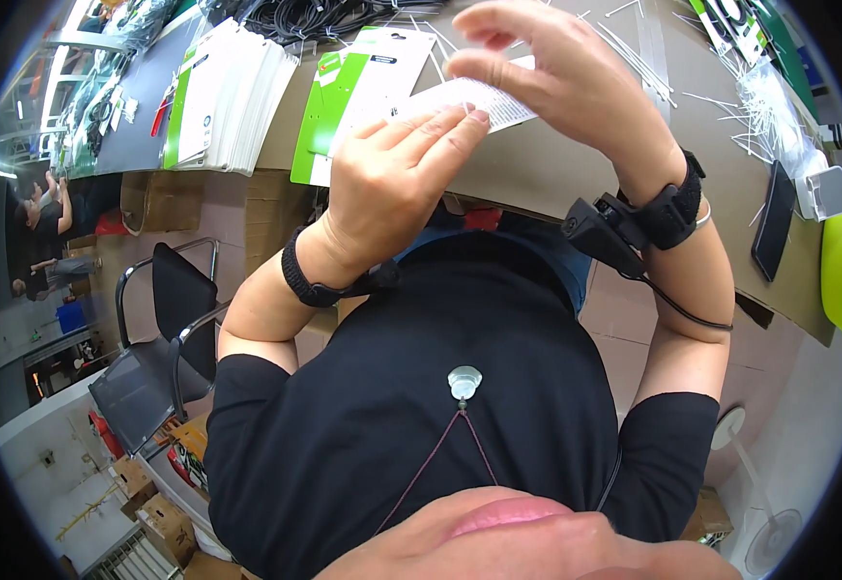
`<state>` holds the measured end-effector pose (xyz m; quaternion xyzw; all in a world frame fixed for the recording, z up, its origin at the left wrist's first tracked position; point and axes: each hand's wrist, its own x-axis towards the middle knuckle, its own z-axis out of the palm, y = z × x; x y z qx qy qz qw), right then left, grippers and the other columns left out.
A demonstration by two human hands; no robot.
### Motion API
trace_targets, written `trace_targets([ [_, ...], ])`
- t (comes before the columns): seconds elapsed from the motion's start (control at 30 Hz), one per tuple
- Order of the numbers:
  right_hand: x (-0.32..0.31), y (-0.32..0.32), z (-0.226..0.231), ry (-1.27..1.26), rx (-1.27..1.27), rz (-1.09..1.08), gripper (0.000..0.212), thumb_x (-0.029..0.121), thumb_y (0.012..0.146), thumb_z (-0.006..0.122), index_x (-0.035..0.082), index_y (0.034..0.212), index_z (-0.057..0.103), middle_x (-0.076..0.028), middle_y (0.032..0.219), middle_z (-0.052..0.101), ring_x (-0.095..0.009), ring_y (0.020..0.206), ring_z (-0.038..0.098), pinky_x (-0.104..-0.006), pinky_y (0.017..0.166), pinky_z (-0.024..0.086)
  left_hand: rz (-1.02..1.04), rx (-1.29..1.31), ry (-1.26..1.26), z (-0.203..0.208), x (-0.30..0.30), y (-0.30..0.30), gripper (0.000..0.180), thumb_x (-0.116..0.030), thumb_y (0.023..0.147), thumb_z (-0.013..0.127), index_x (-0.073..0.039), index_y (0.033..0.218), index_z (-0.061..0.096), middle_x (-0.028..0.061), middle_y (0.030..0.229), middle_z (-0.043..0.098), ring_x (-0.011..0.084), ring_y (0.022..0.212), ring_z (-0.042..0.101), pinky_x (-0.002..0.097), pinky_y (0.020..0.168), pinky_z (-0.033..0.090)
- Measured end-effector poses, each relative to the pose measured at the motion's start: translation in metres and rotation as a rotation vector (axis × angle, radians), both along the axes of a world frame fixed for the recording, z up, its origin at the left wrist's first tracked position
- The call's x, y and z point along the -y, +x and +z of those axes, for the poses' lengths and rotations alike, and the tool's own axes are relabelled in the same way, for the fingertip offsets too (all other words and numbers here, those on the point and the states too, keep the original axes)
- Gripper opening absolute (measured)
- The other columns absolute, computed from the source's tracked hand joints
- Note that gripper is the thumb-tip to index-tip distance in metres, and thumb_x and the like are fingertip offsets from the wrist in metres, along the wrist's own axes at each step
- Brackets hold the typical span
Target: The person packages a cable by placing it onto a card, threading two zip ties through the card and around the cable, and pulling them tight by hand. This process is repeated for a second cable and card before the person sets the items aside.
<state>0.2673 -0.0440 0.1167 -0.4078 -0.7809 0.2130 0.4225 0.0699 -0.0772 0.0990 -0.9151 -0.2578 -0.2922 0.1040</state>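
My left hand (390,188) lies with fingers stretched out flat on a white printed sheet (513,108). Part of that sheet is hidden beneath the fingers. Just right of it, my right hand (547,72) is raised over the sheet's far edge, its thumb apart from the slightly blurred, curved fingers, and nothing shows between them. Behind my left hand lies a green and white packaging card (348,87) with a hang hole. Each wrist wears a black strap; the right one (667,217) carries a small black device with a cable.
A stack of white and green cards (232,97) stands left on the brown table (556,179). Coiled black cables (295,17) lie at the back. White cable ties (634,58) are scattered right, near a black phone (774,222). A black chair (184,290) stands to the left.
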Motion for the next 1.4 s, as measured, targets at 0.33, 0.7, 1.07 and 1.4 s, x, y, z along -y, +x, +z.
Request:
trace_targets([
  [0.33, 0.005, -0.01, 0.026, 0.421, 0.388, -0.012, 0.007, 0.01, 0.085, 0.061, 0.004, 0.086, 0.063, -0.013, 0.083, 0.064, -0.029, 0.084, 0.06, -0.0374, 0.075, 0.047, 0.044, 0.232, -0.415, 0.008, -0.004, -0.006, 0.029, -0.001, 0.074, 0.066, -0.003, 0.102, 0.061, 0.0105, 0.089, 0.068, 0.0216, 0.08, 0.067, 0.0301, 0.071, 0.051],
  [0.7, -0.011, -0.006, -0.059, -0.183, 0.064, -0.137, 0.021, 0.021, 0.085, 0.064, 0.001, 0.091, 0.06, -0.013, 0.082, 0.064, -0.029, 0.075, 0.062, -0.0335, 0.064, 0.05, 0.131, 0.671, -1.379, -0.063, -0.048, -0.04, 0.038, -0.014, 0.082, 0.07, 0.003, 0.111, 0.053, 0.0096, 0.095, 0.064, 0.0132, 0.087, 0.061, 0.027, 0.076, 0.05],
  [1.07, -0.009, -0.025, -0.088, 0.19, 0.725, 0.01, 0.017, 0.017, 0.088, 0.06, 0.002, 0.091, 0.054, -0.012, 0.079, 0.062, -0.026, 0.077, 0.064, -0.0362, 0.064, 0.05, 0.142, 0.515, -1.087, -0.086, -0.052, -0.038, 0.03, -0.008, 0.081, 0.062, 0.004, 0.107, 0.055, 0.0114, 0.094, 0.065, 0.0135, 0.086, 0.061, 0.0271, 0.075, 0.05],
  [1.4, -0.024, -0.018, -0.081, -0.372, 0.306, 0.051, 0.009, 0.011, 0.088, 0.056, 0.003, 0.091, 0.053, -0.011, 0.075, 0.06, -0.027, 0.075, 0.063, -0.0374, 0.066, 0.049, 0.168, 0.568, -1.218, -0.089, -0.06, -0.049, 0.025, -0.014, 0.086, 0.063, 0.004, 0.102, 0.057, 0.0098, 0.082, 0.068, 0.0129, 0.073, 0.063, 0.0271, 0.068, 0.051],
])
